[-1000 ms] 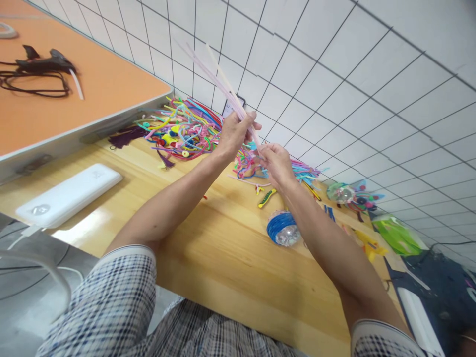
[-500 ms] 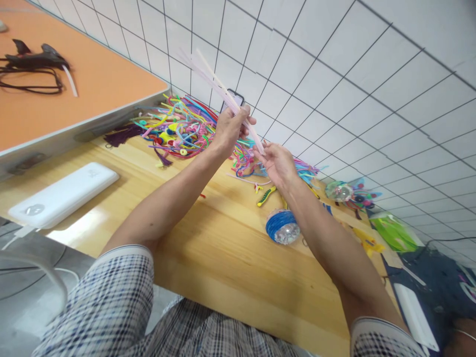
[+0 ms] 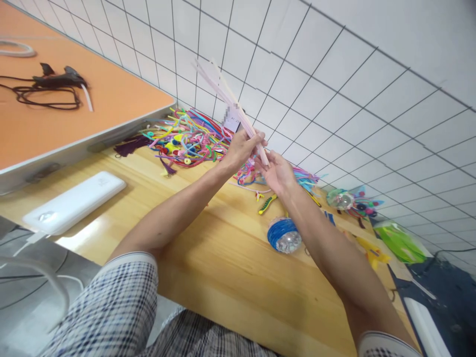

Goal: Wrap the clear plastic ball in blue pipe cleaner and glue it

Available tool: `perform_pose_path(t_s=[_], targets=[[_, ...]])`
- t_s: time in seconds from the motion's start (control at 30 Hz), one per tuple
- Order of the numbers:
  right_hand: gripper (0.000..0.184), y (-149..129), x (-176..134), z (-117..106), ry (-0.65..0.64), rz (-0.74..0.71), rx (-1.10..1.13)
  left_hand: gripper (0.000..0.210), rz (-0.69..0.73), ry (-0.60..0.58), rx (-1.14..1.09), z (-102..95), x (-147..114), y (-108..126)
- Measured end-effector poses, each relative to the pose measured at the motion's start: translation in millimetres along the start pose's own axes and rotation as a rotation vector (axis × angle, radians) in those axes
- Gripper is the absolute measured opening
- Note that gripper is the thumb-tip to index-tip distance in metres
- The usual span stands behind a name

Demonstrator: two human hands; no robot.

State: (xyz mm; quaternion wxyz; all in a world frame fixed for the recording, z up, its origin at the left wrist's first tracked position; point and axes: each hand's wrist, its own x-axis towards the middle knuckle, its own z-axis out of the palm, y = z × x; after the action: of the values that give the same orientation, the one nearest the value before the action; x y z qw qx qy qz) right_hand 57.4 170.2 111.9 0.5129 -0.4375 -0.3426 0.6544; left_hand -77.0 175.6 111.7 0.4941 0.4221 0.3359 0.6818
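Pale pink pipe cleaners (image 3: pixel 243 118) are bunched and slant up to the left in front of the tiled wall. My left hand (image 3: pixel 245 144) is closed around the bunch near its lower end. Just below, my right hand (image 3: pixel 278 171) is turned palm up, fingers apart, with the bunch's lower tips against it. Under my right forearm sits a clear ball partly wrapped in blue (image 3: pixel 284 235). Green-and-yellow-handled pliers (image 3: pixel 267 204) lie on the wooden table (image 3: pixel 223 263), left of that forearm.
Colourful pipe cleaners (image 3: pixel 193 136) are heaped along the wall, with a phone (image 3: pixel 233 119) behind. A white power bank (image 3: pixel 76 202) lies at left. An orange table (image 3: pixel 111 84) stands beyond. A decorated clear ball (image 3: pixel 340 199), yellow glue gun (image 3: pixel 375 252) and green packet (image 3: pixel 401 243) are at right.
The view has shifted, so everything sits slightly lower and mostly farther right. Both hands stay on the pink bunch, with my right hand closer to my left.
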Motion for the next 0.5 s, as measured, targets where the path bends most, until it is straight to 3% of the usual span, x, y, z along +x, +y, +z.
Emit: perform_pose_path(t_s=[0.2,0.4,0.5], targets=[[0.012,0,4,-6,-0.127,-0.109,-0.07,0.024,-0.033,-0.056,0.084,1.9,-6,1],[0.042,1,6,-17,-0.035,-0.055,-0.164,0.024,-0.005,-0.046,0.052,-1.3,-1,-2],[0.049,-2,6,-21,-0.069,-0.091,-0.238,0.025,-0.004,-0.09,0.082,-4.5,0,-1]])
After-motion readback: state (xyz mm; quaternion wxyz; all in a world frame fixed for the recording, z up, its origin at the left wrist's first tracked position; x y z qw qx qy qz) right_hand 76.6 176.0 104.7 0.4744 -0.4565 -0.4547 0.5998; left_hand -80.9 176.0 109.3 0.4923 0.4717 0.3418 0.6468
